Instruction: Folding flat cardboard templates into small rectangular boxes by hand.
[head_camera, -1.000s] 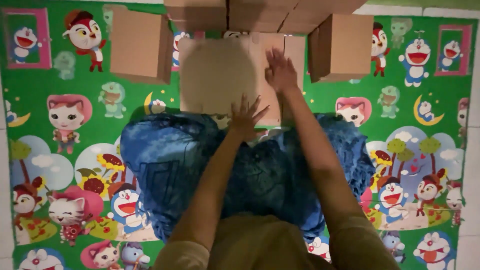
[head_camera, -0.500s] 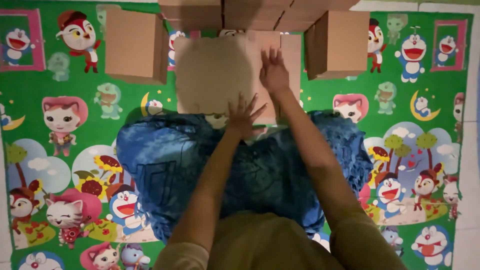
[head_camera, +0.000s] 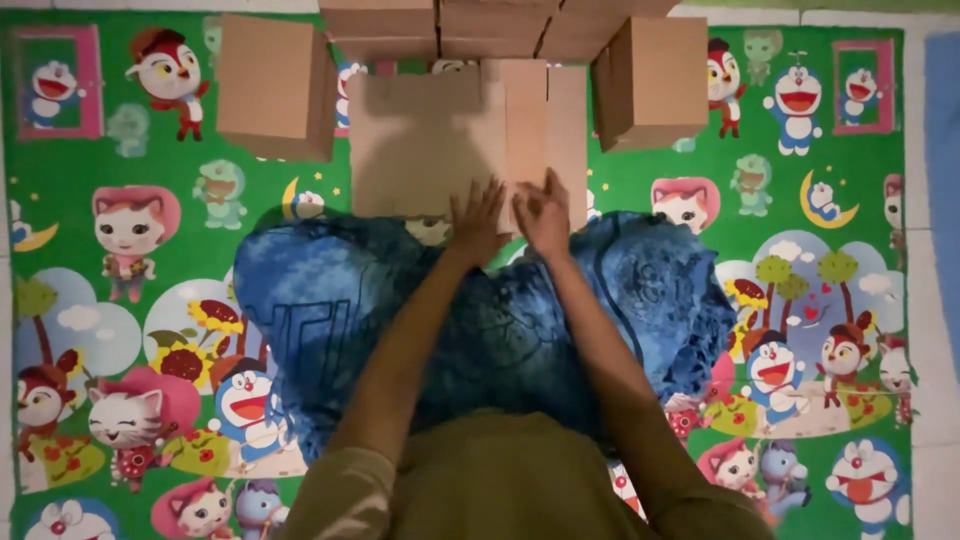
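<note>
A flat brown cardboard sheet (head_camera: 440, 140) lies on a green cartoon play mat (head_camera: 130, 160) in front of me. My left hand (head_camera: 478, 218) rests with spread fingers on its near edge. My right hand (head_camera: 542, 212) lies right beside it, fingers together, on the same edge. Both hands press flat and grip nothing. My legs, in blue patterned cloth (head_camera: 330, 320), spread out under my arms.
A cardboard box (head_camera: 272, 88) stands at the upper left of the sheet and another box (head_camera: 652, 82) at the upper right. More cardboard boxes (head_camera: 480, 28) line the far edge. Pale floor tiles (head_camera: 930, 300) border the mat on the right.
My right hand has drawn back from the far part of the sheet to its near edge, beside my left hand. The view has shifted slightly.
</note>
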